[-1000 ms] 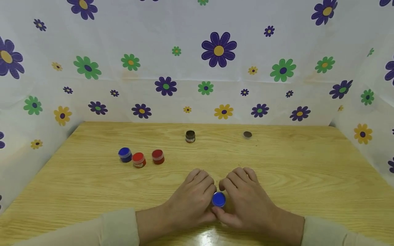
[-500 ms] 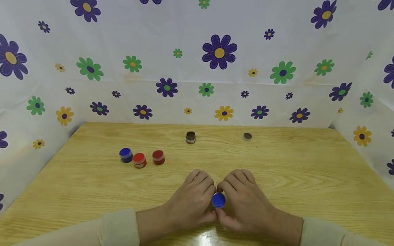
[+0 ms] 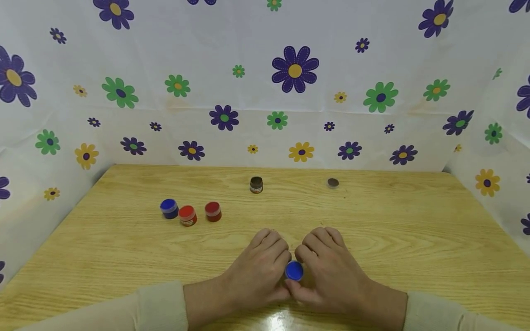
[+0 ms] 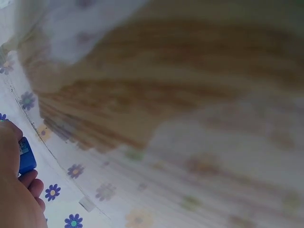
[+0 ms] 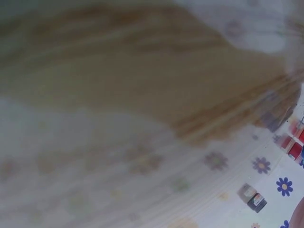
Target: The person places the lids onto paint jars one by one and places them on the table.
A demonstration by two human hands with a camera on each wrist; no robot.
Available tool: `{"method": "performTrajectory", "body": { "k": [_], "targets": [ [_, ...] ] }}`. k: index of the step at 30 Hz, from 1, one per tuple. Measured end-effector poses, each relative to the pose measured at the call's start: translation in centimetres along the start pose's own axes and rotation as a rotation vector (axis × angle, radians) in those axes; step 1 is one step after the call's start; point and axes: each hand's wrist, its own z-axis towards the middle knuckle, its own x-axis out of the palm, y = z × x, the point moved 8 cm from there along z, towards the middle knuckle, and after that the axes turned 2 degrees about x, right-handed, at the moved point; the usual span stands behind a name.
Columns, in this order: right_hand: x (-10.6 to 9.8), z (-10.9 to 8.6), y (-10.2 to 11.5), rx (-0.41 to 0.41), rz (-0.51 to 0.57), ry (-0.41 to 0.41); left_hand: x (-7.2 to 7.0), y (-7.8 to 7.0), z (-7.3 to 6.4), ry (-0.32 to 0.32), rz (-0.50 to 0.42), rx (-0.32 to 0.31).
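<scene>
A small paint jar with a blue top point(image 3: 294, 271) is held between both hands near the table's front edge. My left hand point(image 3: 258, 273) grips its left side with curled fingers; its blue side wall point(image 4: 27, 159) shows in the left wrist view. From the right, my right hand point(image 3: 335, 276) pinches the jar's rim, thumb at the near side and bent index finger at the far side. The palms and most of the jar's body are hidden in the head view.
Back left on the wooden table point(image 3: 393, 220) stand a blue jar point(image 3: 169, 208), a bright red jar point(image 3: 187, 215) and a dark red jar point(image 3: 213, 211). Farther back are a dark jar point(image 3: 256, 185) and a loose round lid point(image 3: 333, 183). A flowered cloth point(image 3: 248, 92) walls the table.
My right thumb and index finger have shifted slightly around the jar's rim, and the index finger now sits farther from the left hand. The left hand has stayed in place.
</scene>
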Motion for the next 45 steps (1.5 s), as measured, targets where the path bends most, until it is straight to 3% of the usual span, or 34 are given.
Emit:
{"method": "performTrajectory", "body": {
  "k": [9, 22, 32, 45],
  "targets": [
    [-0.13, 0.07, 0.08, -0.014, 0.004, 0.009, 0.03, -0.19, -0.09, 0.024, -0.026, 0.020],
    [-0.38, 0.24, -0.10, 0.000, 0.037, 0.010, -0.04, 0.41, 0.12, 0.018, -0.078, -0.034],
    [-0.38, 0.12, 0.10, -0.006, 0.055, 0.004, -0.10, 0.21, 0.16, -0.029, -0.056, -0.020],
    [0.14, -0.40, 0.17, -0.026, 0.011, -0.050, 0.50, -0.22, -0.26, -0.026, -0.016, 0.010]
  ]
}}
